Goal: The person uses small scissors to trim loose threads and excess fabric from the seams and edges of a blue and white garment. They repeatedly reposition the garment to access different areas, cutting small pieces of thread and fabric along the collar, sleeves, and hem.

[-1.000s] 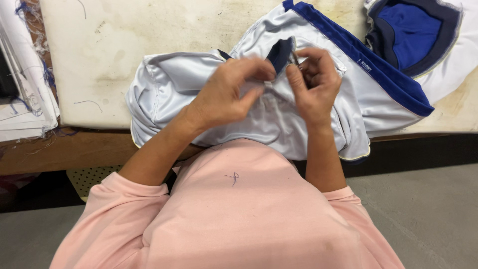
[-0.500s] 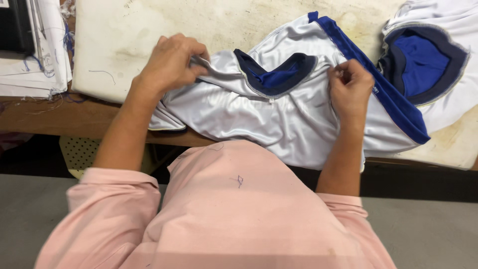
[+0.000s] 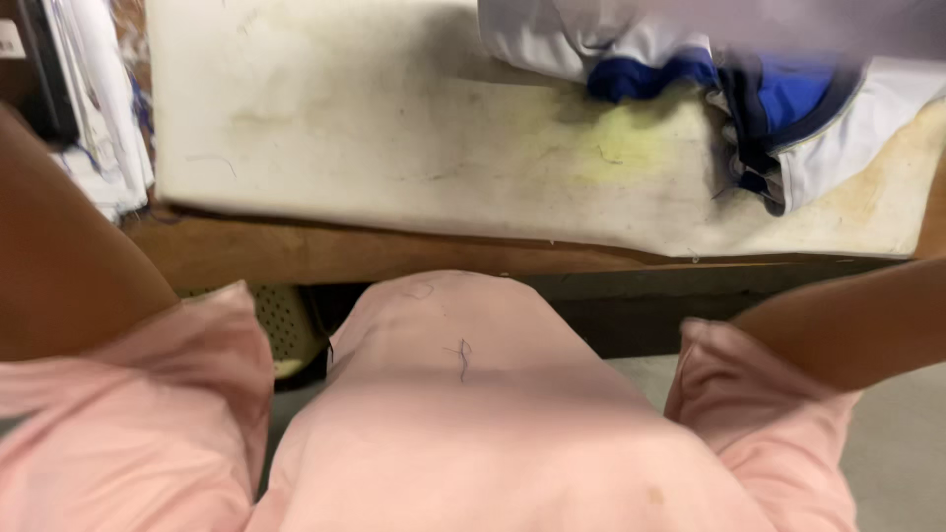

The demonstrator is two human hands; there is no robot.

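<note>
a stained, cream-padded table [image 3: 394, 148] fills the upper view, its brown wooden edge below. both of the person's arms spread out past the frame — the left forearm [image 3: 69, 256] at 9 o'clock, the right forearm [image 3: 847, 325] at 3 o'clock — so neither hand shows and their grip cannot be told. the white and blue garment [image 3: 611, 49] lies at 1 o'clock on the table, just beside another blue-collared garment [image 3: 818, 128]. stacked white cloth [image 3: 99, 99] sits at 10 o'clock.

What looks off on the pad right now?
The white pad has a yellow stain beside the garments and brownish marks at its right end. The white-and-blue garments lie bunched in a heap. Both hands are out of view.
</note>
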